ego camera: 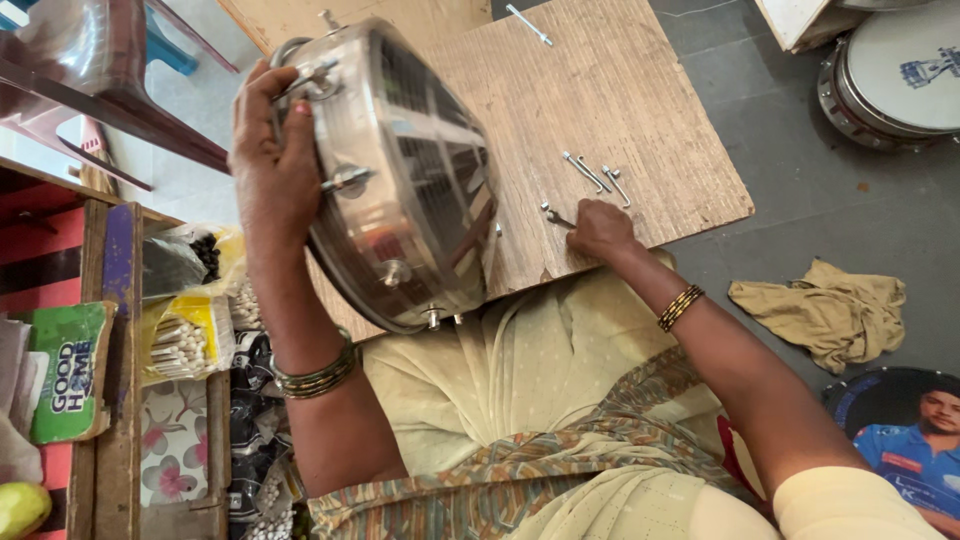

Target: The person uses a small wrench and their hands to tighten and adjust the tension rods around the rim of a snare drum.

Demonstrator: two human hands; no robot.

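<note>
on the wooden board [620, 110] in front of the person, the right hand [600, 228] is lying with its fingers curled down around a small metal rod [556, 216], and one end of the rod is sticking out to the left of the fingers. just beyond this hand, three more metal rods [598, 178] are lying close together on the board, and one single rod [528, 24] is lying well apart near the far edge. the left hand [275, 165] is holding a shiny metal drum shell [400, 170] on its edge, tilted, with the fingers wrapped over the rim at the upper left side. the lower rim of the shell is resting near the edge of the board, just above the person's lap, and small metal lugs are showing along its side. both wrists are wearing bangles [318, 378]. on the grey floor at the right, a crumpled yellowish cloth [825, 310] is lying, and a finished drum [895, 75] is standing in the upper right corner. a round printed drum skin [900, 440] is lying at the lower right. at the left, a wooden shelf [110, 400] is standing beside plastic bags [190, 335] with small white pieces inside, and a red plastic chair [90, 70] is standing behind them.
</note>
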